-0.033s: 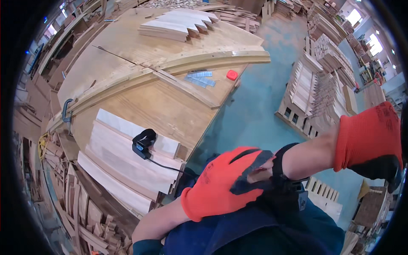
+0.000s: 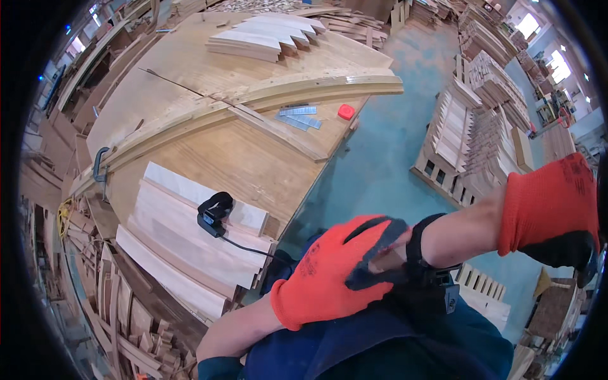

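My left hand point(image 2: 335, 272), in an orange work glove with dark palm and fingertips, is closed round my right forearm point(image 2: 459, 237). Its fingers lie right beside a black wrist strap point(image 2: 415, 248) on that forearm. A small black device point(image 2: 448, 296) hangs under the strap. Out at the right rim, my right hand point(image 2: 551, 212) wears a matching glove. Its fingers bend down into the dark edge, so their grip is hidden. On pale boards point(image 2: 183, 218) at the left rests another black strap with a small device point(image 2: 214, 212), its cable running towards my body.
A wooden worktable point(image 2: 253, 164) carries a long timber rail point(image 2: 272, 92), a clamp point(image 2: 99, 166), metal strips point(image 2: 297, 116), a red tape measure point(image 2: 346, 112) and notched boards point(image 2: 269, 35). Stacked slats point(image 2: 453, 126) stand right of it on the blue-green floor point(image 2: 386, 145). Wood offcuts point(image 2: 142, 342) lie lower left.
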Available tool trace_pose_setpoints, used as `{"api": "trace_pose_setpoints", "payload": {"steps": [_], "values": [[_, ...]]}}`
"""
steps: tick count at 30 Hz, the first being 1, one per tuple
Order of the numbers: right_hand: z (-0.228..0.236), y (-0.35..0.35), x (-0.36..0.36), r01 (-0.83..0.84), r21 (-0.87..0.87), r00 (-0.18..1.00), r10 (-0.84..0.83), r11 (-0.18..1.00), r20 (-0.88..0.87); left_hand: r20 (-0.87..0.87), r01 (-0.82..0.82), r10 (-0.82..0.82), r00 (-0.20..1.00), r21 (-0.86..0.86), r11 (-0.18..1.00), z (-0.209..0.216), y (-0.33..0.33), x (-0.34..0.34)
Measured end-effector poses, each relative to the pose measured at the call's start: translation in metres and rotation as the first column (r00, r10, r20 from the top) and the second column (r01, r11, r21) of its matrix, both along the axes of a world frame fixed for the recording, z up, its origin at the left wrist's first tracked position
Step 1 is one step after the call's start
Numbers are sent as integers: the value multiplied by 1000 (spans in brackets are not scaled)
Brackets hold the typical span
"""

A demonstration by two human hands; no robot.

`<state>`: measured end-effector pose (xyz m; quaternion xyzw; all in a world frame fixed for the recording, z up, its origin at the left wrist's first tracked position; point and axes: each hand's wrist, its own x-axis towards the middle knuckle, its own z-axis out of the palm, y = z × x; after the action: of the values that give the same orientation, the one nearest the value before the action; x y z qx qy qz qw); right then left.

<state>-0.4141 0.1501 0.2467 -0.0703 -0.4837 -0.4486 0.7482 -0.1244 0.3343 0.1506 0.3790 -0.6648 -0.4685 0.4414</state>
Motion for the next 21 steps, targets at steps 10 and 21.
{"api": "trace_pose_setpoints", "payload": {"steps": [10, 21], "values": [[-30, -8, -30, -120, 84, 991, 115, 989, 67, -79, 104, -102, 992, 24, 994, -4, -6, -20], [-52, -20, -4, -452, 76, 878, 428, 889, 214, -493, 163, 65, 868, 406, 899, -23, -19, -25]]}}
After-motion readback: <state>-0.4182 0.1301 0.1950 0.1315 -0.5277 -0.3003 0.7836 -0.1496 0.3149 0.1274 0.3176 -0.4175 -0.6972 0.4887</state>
